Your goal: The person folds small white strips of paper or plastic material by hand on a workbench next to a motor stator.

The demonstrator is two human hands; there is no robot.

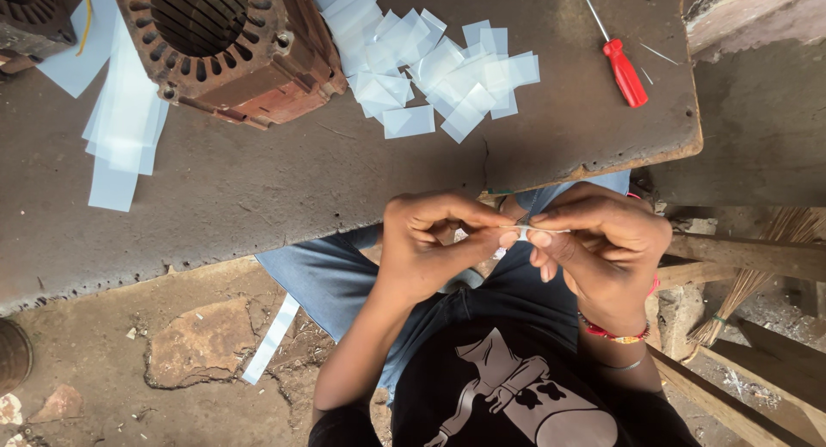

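Observation:
My left hand (430, 245) and my right hand (598, 245) meet over my lap, just below the workbench edge. Together they pinch a small whitish slip of insulating paper (538, 232) between thumbs and fingertips; it shows edge-on, mostly hidden by the fingers. On the bench above lies a pile of cut translucent paper slips (439, 68). A rusty motor stator (228, 43) with slotted bore lies tilted at the bench's upper left.
A red-handled screwdriver (621, 64) lies at the bench's right. Longer paper strips (125, 124) lie left of the stator. The worn bench (258, 197) edge runs diagonally. One strip (271, 339) lies on the dirt floor; wooden slats and a broom (757, 275) are at right.

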